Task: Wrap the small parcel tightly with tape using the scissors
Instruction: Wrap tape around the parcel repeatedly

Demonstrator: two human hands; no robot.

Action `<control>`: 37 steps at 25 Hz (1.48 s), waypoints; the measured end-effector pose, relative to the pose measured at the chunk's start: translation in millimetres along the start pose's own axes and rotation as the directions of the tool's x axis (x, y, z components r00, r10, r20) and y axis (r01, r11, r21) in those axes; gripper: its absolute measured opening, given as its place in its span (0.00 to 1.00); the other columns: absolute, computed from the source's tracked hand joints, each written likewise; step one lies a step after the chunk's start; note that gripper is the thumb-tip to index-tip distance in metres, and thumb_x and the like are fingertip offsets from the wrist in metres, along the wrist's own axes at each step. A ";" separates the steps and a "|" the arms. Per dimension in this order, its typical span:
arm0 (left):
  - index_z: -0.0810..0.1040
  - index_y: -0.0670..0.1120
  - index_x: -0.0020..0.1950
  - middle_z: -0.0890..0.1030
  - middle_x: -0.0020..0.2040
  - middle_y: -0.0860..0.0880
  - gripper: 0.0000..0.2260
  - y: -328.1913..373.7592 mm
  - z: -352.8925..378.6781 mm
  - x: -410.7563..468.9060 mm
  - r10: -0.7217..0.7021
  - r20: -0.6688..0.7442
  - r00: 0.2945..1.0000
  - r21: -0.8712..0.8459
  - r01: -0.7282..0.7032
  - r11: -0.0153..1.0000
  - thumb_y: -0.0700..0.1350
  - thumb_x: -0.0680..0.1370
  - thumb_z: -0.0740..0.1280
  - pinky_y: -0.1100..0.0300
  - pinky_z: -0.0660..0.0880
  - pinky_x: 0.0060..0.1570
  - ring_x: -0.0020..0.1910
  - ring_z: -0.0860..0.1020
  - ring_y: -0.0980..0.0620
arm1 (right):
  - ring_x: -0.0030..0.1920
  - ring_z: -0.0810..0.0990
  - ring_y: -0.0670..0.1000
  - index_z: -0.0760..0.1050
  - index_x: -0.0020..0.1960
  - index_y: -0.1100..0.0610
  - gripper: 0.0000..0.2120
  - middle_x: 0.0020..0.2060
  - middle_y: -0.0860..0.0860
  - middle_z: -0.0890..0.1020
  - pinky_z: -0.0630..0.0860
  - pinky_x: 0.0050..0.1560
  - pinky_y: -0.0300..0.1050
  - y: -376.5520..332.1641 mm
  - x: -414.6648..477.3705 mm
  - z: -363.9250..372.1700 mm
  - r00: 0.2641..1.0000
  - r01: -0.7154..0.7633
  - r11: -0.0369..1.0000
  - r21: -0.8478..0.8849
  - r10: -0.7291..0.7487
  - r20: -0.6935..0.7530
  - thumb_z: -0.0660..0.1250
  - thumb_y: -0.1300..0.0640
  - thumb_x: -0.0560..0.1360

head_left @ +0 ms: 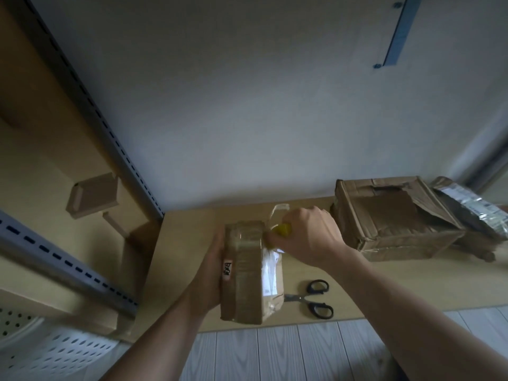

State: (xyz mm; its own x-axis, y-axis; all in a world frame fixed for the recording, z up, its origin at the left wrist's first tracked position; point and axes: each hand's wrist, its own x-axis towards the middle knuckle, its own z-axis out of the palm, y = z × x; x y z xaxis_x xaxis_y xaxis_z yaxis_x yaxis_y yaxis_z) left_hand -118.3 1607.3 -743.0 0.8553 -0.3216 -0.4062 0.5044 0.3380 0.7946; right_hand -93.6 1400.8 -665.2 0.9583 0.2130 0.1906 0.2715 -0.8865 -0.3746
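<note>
A small brown cardboard parcel (244, 270) stands on edge above the wooden table (384, 287), glossy with tape and bearing a white label on its right face. My left hand (211, 273) grips its left side. My right hand (308, 235) is closed on a yellow-cored tape roll (283, 231) pressed against the parcel's upper right corner; a clear tape strip loops up behind it. Black-handled scissors (313, 298) lie on the table just right of the parcel, untouched.
A larger torn cardboard box (390, 221) sits at the back right with a silvery plastic mailer (475, 210) beside it. A metal shelf rack (68, 259) holding small boxes (93, 196) stands on the left. The wall rises behind the table.
</note>
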 end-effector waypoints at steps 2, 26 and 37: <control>0.81 0.42 0.61 0.84 0.55 0.39 0.32 -1.9 5.7 -7.4 0.015 0.062 0.998 0.187 -0.027 0.982 0.63 0.84 0.47 0.45 0.76 0.60 0.57 0.82 0.39 | 0.23 0.64 0.43 0.59 0.26 0.48 0.26 0.21 0.44 0.65 0.65 0.38 0.41 0.4 -4.0 6.8 0.999 -0.004 0.999 -0.053 0.006 0.035 0.68 0.40 0.74; 0.66 0.57 0.67 0.83 0.54 0.48 0.34 81.0 32.7 -6.2 0.362 -0.182 0.914 0.449 -0.250 0.858 0.41 0.66 0.76 0.50 0.82 0.47 0.48 0.85 0.49 | 0.26 0.70 0.46 0.71 0.30 0.55 0.22 0.25 0.48 0.70 0.64 0.28 0.37 12.4 45.0 -78.4 0.956 0.264 0.909 0.323 -0.291 0.039 0.63 0.42 0.75; 0.65 0.53 0.68 0.83 0.48 0.47 0.32 129.8 39.5 -33.2 0.490 -0.128 0.862 0.505 -0.369 0.780 0.35 0.70 0.74 0.61 0.80 0.35 0.39 0.85 0.55 | 0.25 0.69 0.48 0.73 0.28 0.56 0.25 0.22 0.50 0.71 0.61 0.28 0.40 7.4 27.1 -110.3 0.958 0.236 0.971 0.024 -0.228 -0.176 0.65 0.36 0.70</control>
State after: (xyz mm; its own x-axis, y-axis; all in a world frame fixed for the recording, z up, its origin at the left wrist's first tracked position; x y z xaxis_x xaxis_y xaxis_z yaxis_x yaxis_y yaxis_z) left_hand -85.9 1626.9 -608.6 0.9998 0.0014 -0.0186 0.0187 -0.0645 0.9977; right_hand -75.4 1354.7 -562.7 0.8401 0.3342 0.4273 0.4921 -0.8010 -0.3410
